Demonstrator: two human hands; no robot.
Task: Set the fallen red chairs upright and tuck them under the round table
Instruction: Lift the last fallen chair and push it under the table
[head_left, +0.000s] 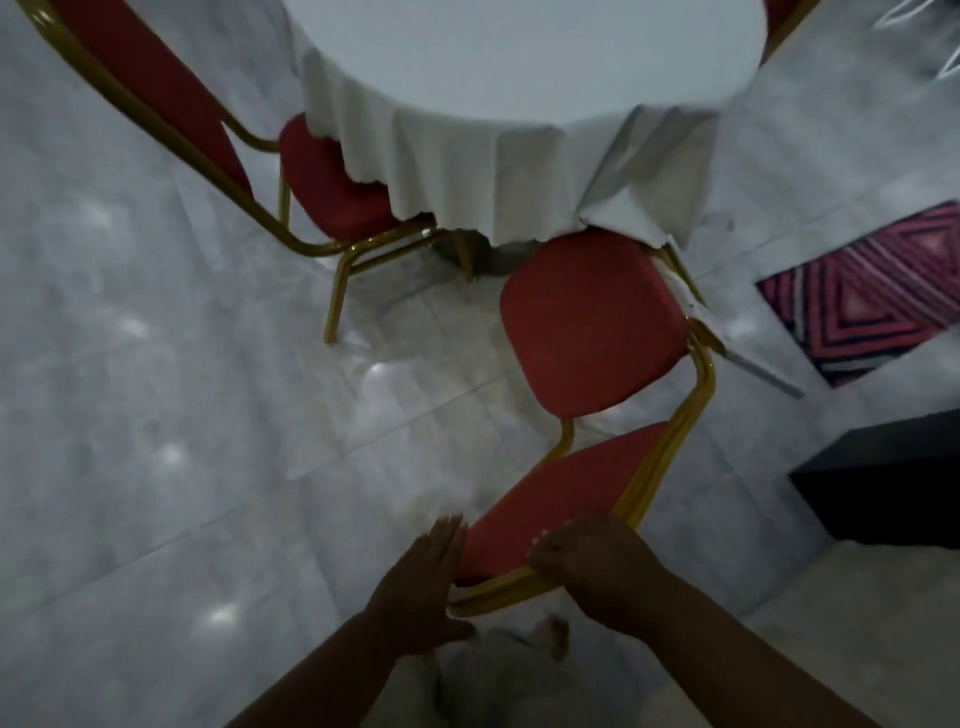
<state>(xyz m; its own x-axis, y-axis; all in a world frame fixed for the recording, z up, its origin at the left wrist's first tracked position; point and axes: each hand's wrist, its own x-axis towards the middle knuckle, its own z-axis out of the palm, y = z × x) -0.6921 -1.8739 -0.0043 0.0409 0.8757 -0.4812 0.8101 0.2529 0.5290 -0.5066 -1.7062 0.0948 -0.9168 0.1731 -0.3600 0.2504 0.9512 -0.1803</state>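
A red chair with a gold frame stands upright right in front of me, its seat front just under the edge of the white tablecloth on the round table. My right hand grips the top of the chair's backrest. My left hand lies flat against the backrest's left corner, fingers straight. A second red chair stands upright at the left, its seat partly under the cloth. A sliver of another red chair shows at the top right behind the table.
The floor is pale grey marble tile. A pink and dark patterned rug lies at the right. A black box-like object sits at the lower right. My foot shows below the chair back.
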